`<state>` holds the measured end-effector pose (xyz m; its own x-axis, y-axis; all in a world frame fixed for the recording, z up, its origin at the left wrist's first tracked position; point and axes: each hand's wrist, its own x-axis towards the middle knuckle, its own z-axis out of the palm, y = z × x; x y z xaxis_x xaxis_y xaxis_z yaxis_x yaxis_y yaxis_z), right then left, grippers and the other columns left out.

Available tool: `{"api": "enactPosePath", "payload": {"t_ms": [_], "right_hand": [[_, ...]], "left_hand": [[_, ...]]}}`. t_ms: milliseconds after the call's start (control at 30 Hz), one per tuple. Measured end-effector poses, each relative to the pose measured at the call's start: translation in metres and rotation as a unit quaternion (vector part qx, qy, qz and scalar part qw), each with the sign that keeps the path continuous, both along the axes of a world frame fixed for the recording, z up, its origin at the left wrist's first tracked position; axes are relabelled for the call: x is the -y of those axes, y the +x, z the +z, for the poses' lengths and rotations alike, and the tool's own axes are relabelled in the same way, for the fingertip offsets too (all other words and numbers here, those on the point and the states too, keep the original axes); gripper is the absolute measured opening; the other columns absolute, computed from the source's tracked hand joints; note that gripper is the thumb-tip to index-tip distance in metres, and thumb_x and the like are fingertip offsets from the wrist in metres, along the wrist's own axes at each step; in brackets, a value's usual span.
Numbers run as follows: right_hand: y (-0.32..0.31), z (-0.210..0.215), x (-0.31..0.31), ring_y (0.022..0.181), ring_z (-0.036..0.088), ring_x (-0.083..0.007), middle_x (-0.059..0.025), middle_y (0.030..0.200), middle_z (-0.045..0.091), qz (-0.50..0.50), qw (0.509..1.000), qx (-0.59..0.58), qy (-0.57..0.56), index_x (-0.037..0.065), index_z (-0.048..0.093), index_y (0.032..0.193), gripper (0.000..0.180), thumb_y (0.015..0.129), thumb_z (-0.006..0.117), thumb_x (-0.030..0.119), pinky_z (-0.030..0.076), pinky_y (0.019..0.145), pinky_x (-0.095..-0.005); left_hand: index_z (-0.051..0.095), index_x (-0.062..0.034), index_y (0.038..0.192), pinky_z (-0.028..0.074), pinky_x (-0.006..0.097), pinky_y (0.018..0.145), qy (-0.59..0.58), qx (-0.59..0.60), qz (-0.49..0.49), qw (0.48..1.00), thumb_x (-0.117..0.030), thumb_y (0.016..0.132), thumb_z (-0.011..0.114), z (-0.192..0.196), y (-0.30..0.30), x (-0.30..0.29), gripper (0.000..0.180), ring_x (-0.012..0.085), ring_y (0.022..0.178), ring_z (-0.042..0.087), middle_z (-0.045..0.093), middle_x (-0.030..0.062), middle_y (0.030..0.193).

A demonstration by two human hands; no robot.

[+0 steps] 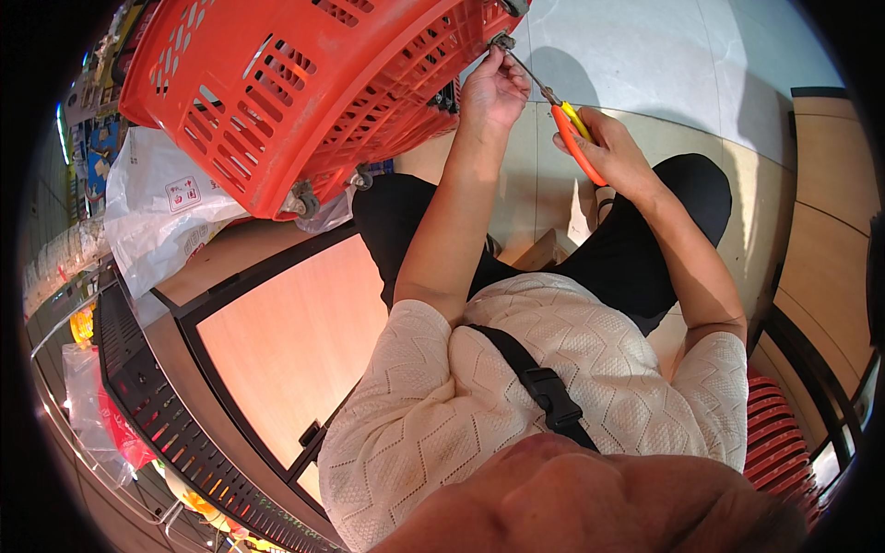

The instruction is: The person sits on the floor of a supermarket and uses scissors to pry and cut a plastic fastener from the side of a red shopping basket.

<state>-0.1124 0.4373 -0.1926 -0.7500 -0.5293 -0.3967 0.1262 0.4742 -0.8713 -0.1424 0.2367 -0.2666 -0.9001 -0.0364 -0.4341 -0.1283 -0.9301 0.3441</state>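
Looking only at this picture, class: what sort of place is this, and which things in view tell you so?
Probably a shop. A red plastic shopping basket on wheels, shelves of packaged goods along the left edge and a dark wire rack with wrapped items suggest a store aisle.

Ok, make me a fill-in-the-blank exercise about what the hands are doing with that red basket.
1. The slatted plastic basket is coloured ____.
2. The screwdriver with the orange and yellow handle is gripped by the ____ hand.
3. The left hand pinches a small metal fitting at the basket's ____.

Missing words: red; right; edge
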Motion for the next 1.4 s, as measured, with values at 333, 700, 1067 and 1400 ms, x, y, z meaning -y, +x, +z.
{"api": "enactPosePath", "payload": {"t_ms": [333, 700, 1067, 1400], "right_hand": [[0.002, -0.004, 0.004, 0.063, 0.043, -0.0106, -0.0030, 0.070, 0.050, -0.030, 0.999, -0.022, -0.013, 0.000, 0.058, 0.092, 0.036, 0.084, 0.066, 0.034, 0.035, 0.056, -0.0275], [0.000, -0.027, 0.003, 0.063, 0.050, -0.0172, -0.0091, 0.069, 0.055, -0.025, 0.998, -0.020, -0.048, -0.003, 0.058, 0.093, 0.037, 0.090, 0.058, 0.035, 0.043, 0.061, -0.0336], [0.004, -0.021, 0.002, 0.067, 0.052, -0.0188, -0.0108, 0.075, 0.058, -0.010, 0.999, -0.009, -0.042, -0.002, 0.057, 0.101, 0.038, 0.093, 0.057, 0.035, 0.045, 0.064, -0.0346], [0.004, -0.029, 0.000, 0.069, 0.053, -0.0183, -0.0103, 0.076, 0.059, -0.004, 0.998, -0.030, -0.048, -0.002, 0.058, 0.102, 0.035, 0.093, 0.057, 0.031, 0.045, 0.066, -0.0333]], "left_hand": [[0.059, -0.0130, 0.093, 0.042, 0.024, 0.058, 0.001, 0.007, 0.008, 1.000, -0.020, 0.094, 0.055, 0.002, 0.000, -0.001, 0.008, 0.0105, 0.067, 0.048, 0.053, -0.0021, 0.075], [0.060, -0.0119, 0.093, 0.041, 0.023, 0.057, -0.018, 0.028, 0.034, 0.999, -0.020, 0.093, 0.057, 0.005, 0.000, -0.007, 0.008, 0.0108, 0.066, 0.047, 0.052, -0.0021, 0.074], [0.058, -0.0114, 0.091, 0.039, 0.023, 0.056, -0.021, 0.041, 0.039, 0.998, -0.021, 0.092, 0.059, 0.004, -0.001, -0.007, 0.010, 0.0110, 0.066, 0.047, 0.052, -0.0019, 0.073], [0.058, -0.0103, 0.089, 0.040, 0.024, 0.057, -0.016, 0.038, 0.024, 0.999, -0.022, 0.091, 0.060, 0.003, -0.002, -0.004, 0.012, 0.0117, 0.067, 0.047, 0.051, -0.0019, 0.073]]}}
